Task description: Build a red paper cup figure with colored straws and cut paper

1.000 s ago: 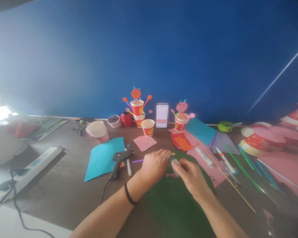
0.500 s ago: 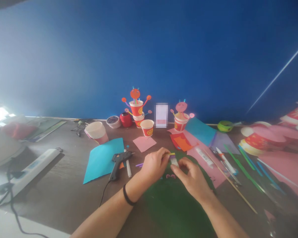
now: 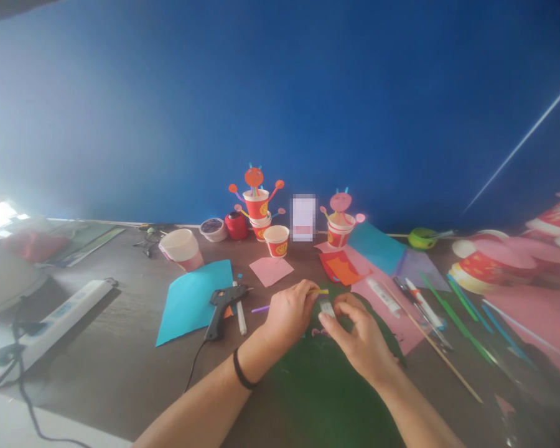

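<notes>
My left hand (image 3: 287, 314) is closed around thin straws. The yellow straw (image 3: 322, 291) pokes out past its fingertips, and a purple straw (image 3: 260, 309) sticks out on the other side. Facing it, my right hand (image 3: 361, 333) pinches a small whitish tube-like piece (image 3: 326, 308) between thumb and fingers; its exact kind is unclear. The two hands are close together over a green mat (image 3: 336, 386). Under them lies a small pink cut-out (image 3: 320, 332), partly hidden. To the left, a black glue gun (image 3: 221, 305) rests beside a white pen (image 3: 240, 314).
Blue paper (image 3: 186, 305) lies left, near a power strip (image 3: 70, 311). Behind stand decorated red cups (image 3: 256, 205), a plain red cup (image 3: 277, 241) and a pink-headed cup figure (image 3: 340, 233). Pink paper (image 3: 410, 336), a glue tube (image 3: 385, 297), a wooden stick (image 3: 441, 351) and green straws (image 3: 462, 320) are right.
The purple straw now reaches slightly farther left of my left hand. My right hand has shifted slightly, and the pink cut-out is more covered. The rest looks the same.
</notes>
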### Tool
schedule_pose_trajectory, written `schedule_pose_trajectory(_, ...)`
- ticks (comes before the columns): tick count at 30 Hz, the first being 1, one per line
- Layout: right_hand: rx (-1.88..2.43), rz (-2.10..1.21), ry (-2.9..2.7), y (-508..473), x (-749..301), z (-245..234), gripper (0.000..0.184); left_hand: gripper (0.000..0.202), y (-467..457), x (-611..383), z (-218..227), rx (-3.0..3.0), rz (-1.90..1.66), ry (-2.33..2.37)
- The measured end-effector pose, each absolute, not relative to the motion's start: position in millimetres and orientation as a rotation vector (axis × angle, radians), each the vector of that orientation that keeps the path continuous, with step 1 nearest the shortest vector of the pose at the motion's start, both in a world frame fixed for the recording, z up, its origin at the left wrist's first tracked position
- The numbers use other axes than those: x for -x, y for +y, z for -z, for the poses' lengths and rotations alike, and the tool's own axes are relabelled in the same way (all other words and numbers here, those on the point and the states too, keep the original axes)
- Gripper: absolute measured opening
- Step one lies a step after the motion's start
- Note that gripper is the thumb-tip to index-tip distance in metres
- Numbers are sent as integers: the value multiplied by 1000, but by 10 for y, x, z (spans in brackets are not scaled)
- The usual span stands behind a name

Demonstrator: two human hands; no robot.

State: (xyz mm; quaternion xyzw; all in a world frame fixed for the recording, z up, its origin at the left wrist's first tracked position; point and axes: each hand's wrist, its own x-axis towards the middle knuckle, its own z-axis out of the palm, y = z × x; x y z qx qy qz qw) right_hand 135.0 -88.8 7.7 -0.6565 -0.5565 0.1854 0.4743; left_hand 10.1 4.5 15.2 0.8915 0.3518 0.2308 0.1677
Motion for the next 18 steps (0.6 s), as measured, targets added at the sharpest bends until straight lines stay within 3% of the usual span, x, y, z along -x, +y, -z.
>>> schedule_pose_trajectory(10,1546,-537,-1271,-897,-1361,-78,31,20,78,-76,-113,-2737,-703,914)
schedule_pose_trajectory(18,1493,-863,-1060,-858,-1385,24,26,19,66,-78,-96,-2755,-696,826)
